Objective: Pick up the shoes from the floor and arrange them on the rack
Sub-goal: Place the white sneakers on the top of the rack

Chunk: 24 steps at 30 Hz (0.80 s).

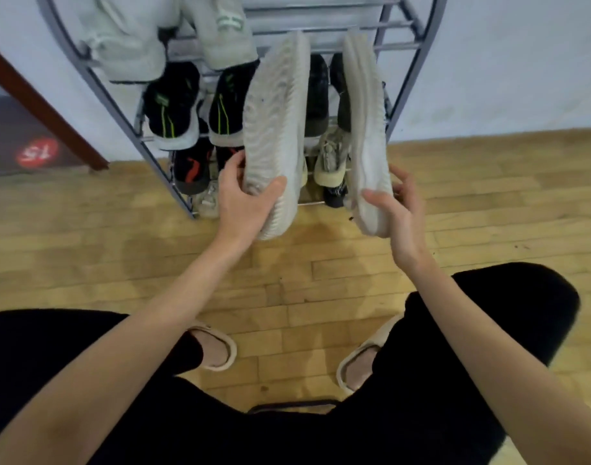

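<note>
the rack (114, 95) stands against the wall, and most of it is full. two pale shoes (173, 31) sit on its top shelf. under them, on the left side of the rack, sit black shoes with green stripes (200, 105). lower down on the rack are black shoes with red marks (191, 171), and a tan shoe (331, 159) sits low on its right side. there may be more dark shoes behind, but they are hard to see. so a lot of the job looks done. the person holds the last pair in view, right in front of the rack. the left hand (243, 199) grips the left shoe (275, 129) at its heel end, with the thumb on the sole and the fingers curled round the side. the right hand (396, 209) grips the right shoe (366, 129) the same way, thumb on the sole, fingers curled behind. both shoes are up in the air with their soles facing the person and their toes near the top bars of the rack. they do not rest on a shelf yet. the right side of the top shelf looks bare, so that may be where they go. no other shoes lie on the floor (86, 250) in front of the rack, so this pair may be the last to put away.
</note>
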Each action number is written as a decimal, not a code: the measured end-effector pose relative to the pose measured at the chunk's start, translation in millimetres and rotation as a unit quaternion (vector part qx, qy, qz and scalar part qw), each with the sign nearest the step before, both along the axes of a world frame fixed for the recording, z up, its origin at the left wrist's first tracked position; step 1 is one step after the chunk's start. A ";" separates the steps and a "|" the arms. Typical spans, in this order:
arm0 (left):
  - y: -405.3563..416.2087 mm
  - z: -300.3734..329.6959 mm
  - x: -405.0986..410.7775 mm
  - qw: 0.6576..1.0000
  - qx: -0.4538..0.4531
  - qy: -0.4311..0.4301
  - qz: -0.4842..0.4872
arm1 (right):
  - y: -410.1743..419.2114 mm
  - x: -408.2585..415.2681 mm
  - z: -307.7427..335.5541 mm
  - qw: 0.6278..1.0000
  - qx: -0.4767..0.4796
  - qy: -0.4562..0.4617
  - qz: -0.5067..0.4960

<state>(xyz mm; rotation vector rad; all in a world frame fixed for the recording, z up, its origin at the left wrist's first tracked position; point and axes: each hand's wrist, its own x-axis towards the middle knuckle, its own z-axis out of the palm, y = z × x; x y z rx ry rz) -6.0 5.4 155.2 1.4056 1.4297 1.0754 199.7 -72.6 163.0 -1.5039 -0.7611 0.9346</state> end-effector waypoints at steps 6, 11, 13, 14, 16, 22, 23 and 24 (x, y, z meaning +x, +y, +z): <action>31.2 77.0 -4.0 0.984 -0.033 -0.168 -0.040 | 46.8 1.9 61.5 0.990 0.072 0.109 0.044; 62.0 123.1 1.5 0.949 -0.116 -0.280 -0.088 | 83.8 10.5 98.9 0.976 0.113 0.174 0.071; 83.6 132.8 9.7 0.932 -0.153 -0.310 -0.107 | 101.8 19.3 111.6 0.978 0.097 0.175 0.062; 94.1 136.6 15.2 0.924 -0.167 -0.323 -0.114 | 111.1 24.7 115.1 0.980 0.083 0.170 0.064; 110.4 141.9 28.3 0.909 -0.204 -0.347 -0.111 | 124.6 33.4 120.7 0.979 0.058 0.175 0.084; 150.0 149.4 63.4 0.856 -0.275 -0.424 -0.108 | 163.3 62.6 130.8 0.971 0.023 0.211 0.111; 157.5 150.5 68.9 0.857 -0.274 -0.423 -0.108 | 169.9 66.4 131.9 0.970 0.023 0.219 0.105; 164.1 151.0 74.8 0.859 -0.274 -0.419 -0.105 | 176.7 70.1 131.4 0.968 0.021 0.228 0.104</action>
